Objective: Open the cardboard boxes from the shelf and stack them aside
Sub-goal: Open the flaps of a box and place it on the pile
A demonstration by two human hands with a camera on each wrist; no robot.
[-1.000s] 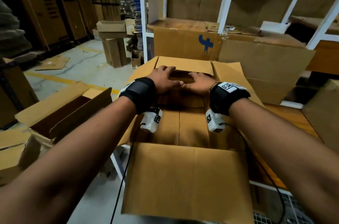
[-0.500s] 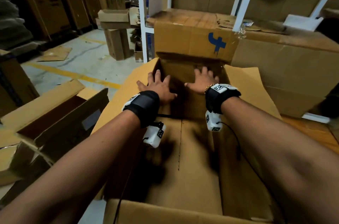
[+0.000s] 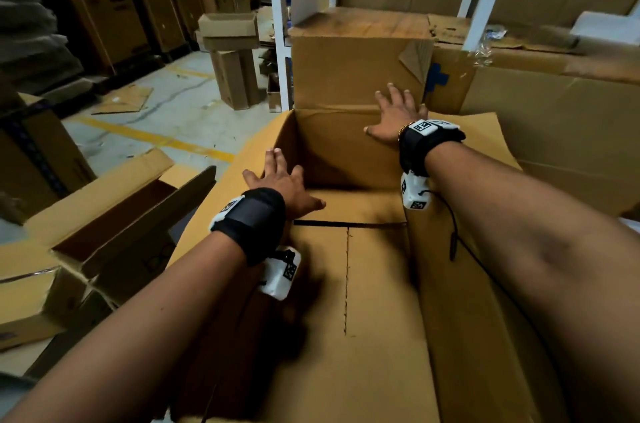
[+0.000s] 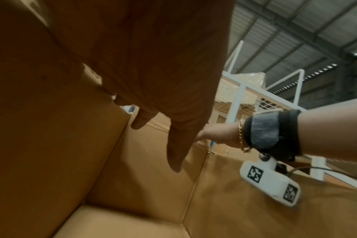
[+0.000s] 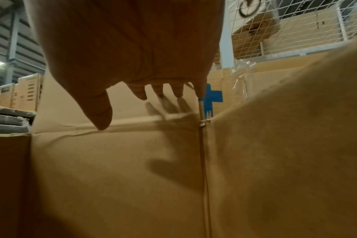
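warehouse aisle by the white shelf (image 3: 277, 24): the box (image 3: 346, 284) is sitting open right before the person, left hand (image 3: 282, 180) spreading flat on its left wall, right hand (image 3: 394, 114) flat on the far flap, nearer the shelf.

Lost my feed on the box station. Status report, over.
Left hand open, flat on the cardboard box's left wall. Right hand open, pressing the far flap upright. Box open. Shelf box close behind.

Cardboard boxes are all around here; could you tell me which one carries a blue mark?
The box on the shelf just beyond the right hand; a blue cross-like mark shows on its front, partly hidden by the raised flap. The others look plain brown.
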